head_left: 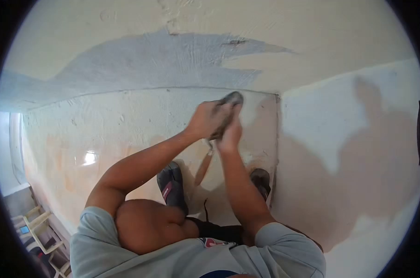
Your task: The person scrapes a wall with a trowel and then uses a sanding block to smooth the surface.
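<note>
Both my hands are together in front of me, closed around the dark, grimy blade of a trowel (236,98). Its brownish handle (204,167) points back toward me below the hands, joined by a thin metal neck. My left hand (209,121) wraps the blade from the left side. On the other side my right hand (231,132) presses against it, fingers somewhat blurred. Most of the blade is hidden by the fingers; its rounded dark end shows above them.
A pale wall with a grey patch (149,55) rises ahead. To the right, another wall (348,162) carries shadows. My dark shoes (173,187) stand on the pale, orange-smeared floor (122,125). A light slatted frame (36,224) is at lower left.
</note>
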`<action>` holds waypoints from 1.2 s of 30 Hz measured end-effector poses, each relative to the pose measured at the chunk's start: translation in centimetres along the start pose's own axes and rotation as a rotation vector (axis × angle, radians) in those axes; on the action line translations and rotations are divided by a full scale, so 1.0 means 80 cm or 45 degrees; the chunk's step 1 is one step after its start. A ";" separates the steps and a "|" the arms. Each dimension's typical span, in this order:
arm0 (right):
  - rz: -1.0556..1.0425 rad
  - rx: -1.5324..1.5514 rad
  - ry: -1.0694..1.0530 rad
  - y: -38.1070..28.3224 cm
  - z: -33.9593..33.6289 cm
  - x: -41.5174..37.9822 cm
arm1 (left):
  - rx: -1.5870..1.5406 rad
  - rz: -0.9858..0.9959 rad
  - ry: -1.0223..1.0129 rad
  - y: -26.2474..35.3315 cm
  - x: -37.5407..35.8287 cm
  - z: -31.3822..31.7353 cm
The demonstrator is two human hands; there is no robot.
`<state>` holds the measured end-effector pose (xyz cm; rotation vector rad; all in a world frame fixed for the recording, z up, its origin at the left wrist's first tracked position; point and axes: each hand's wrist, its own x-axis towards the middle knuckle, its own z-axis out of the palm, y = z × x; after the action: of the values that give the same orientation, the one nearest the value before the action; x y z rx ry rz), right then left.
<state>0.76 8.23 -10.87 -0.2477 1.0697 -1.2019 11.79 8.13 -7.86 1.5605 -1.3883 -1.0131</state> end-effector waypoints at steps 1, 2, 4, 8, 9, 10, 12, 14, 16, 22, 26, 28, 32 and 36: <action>0.045 -0.107 0.002 0.031 -0.005 -0.009 | -0.075 -0.178 0.044 -0.023 -0.020 -0.012; 0.082 -0.215 0.000 0.052 -0.006 -0.019 | -0.146 -0.295 0.053 -0.032 -0.036 -0.025; 0.234 -0.088 -0.038 0.076 0.004 -0.035 | -0.211 -0.418 0.138 -0.059 -0.055 -0.047; -0.006 -0.125 -0.167 0.105 0.021 -0.017 | -0.291 -0.390 0.267 -0.059 -0.062 -0.062; -0.022 -0.118 -0.154 0.100 0.032 -0.012 | -0.293 -0.380 0.247 -0.055 -0.054 -0.068; -0.015 -0.069 -0.162 0.093 0.043 -0.009 | -0.218 -0.256 0.239 -0.052 -0.046 -0.072; -0.068 -0.037 -0.198 0.077 0.059 0.003 | -0.324 -0.088 0.210 -0.022 -0.040 -0.078; -0.051 0.020 -0.156 0.040 0.083 -0.002 | -0.413 -0.047 0.209 -0.001 -0.043 -0.075; -0.071 -0.024 -0.107 0.021 0.098 -0.006 | -0.498 -0.033 0.254 0.000 -0.046 -0.062; 0.067 0.046 -0.116 0.018 0.113 -0.009 | -0.305 0.068 0.473 0.018 -0.039 -0.054; 0.074 0.178 -0.199 0.035 0.122 -0.006 | -0.223 0.006 0.526 0.027 -0.041 -0.068; 0.006 -0.016 -0.214 0.030 0.124 -0.010 | -0.298 0.023 0.603 0.025 -0.046 -0.062; -0.122 -0.021 -0.125 0.036 0.134 -0.012 | -0.298 0.040 0.702 0.020 -0.043 -0.054; -0.030 -0.145 -0.105 0.053 0.130 -0.007 | -0.061 0.032 0.758 -0.001 -0.045 -0.060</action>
<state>11.48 6.63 -7.98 -0.3957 1.0670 -1.1431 16.03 11.94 -5.98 1.6266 -0.9548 -0.4938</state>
